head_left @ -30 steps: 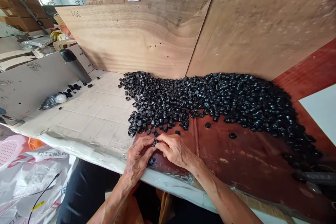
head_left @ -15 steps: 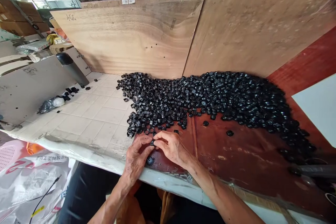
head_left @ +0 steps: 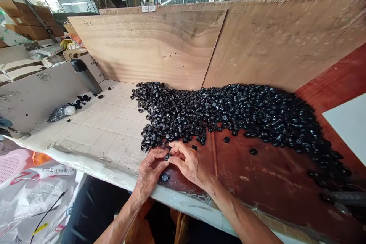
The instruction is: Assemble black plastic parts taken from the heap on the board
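Observation:
Between my two hands, over the front of the red-brown board [head_left: 200, 177], is a small black ring-shaped plastic part [head_left: 167, 157]. My left hand [head_left: 149, 168] pinches it from the left with thumb and fingers. From the other side my right hand [head_left: 187, 163] grips the same part with its fingertips, which partly hide it. A round black wheel-like cap [head_left: 165, 178] lies on the board just below my fingers. Beyond the fingertips a loose black ring [head_left: 162, 146] rests at the near edge of a long heap of small black parts [head_left: 225, 108].
A wooden panel [head_left: 148, 45] stands behind the heap. On the pale tiled surface [head_left: 94, 126] at left are a dark grey bottle [head_left: 86, 78], a black plastic bag [head_left: 58, 113] and a few scattered black bits. Two loose caps [head_left: 253, 151] lie right of my hands.
The view has shifted slightly, so the scene sits a little lower and further right. Both hands stay together on the small black part, with the right fingers slightly repositioned.

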### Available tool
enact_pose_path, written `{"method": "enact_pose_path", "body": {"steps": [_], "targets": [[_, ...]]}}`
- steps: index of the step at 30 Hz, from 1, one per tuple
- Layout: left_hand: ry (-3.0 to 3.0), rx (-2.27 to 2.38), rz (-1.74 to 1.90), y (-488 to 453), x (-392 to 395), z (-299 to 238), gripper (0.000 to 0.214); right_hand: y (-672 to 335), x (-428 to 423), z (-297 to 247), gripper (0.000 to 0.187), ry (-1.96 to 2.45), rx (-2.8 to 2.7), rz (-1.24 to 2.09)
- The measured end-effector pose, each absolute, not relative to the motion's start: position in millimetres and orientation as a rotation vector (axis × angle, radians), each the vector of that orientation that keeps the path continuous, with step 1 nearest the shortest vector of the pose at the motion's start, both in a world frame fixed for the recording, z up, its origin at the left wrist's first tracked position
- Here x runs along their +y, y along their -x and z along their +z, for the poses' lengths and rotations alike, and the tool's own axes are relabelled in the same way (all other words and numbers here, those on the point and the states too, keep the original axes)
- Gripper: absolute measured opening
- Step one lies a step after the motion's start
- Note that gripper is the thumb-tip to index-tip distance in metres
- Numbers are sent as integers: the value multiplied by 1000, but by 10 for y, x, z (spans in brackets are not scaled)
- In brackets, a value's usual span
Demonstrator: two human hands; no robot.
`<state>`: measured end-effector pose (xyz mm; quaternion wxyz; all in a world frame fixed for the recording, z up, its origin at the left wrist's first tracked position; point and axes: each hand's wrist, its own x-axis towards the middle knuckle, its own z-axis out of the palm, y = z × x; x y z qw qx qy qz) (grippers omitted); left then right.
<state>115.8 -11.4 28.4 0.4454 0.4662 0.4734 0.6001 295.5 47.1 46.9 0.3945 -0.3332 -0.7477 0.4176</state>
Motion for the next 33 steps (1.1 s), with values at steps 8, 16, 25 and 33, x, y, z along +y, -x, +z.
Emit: {"method": "enact_pose_path", "body": {"steps": [8, 16, 25, 33], "targets": [[-1250, 1202, 1492, -1186, -137, 244, 19, -2975, 426, 591, 15, 903, -2053, 935], [-1262, 1243, 1495, -1162, -152, 285, 19, -2984, 449, 546, 36, 973, -2156, 898], [-1155, 1258, 1533, -1170, -114, 280, 25, -3027, 460, 664, 35, 898, -2037, 958], [-1200, 1256, 1490, -1158, -130, 284, 26, -3032, 485, 603, 11, 922, -2015, 973]]}}
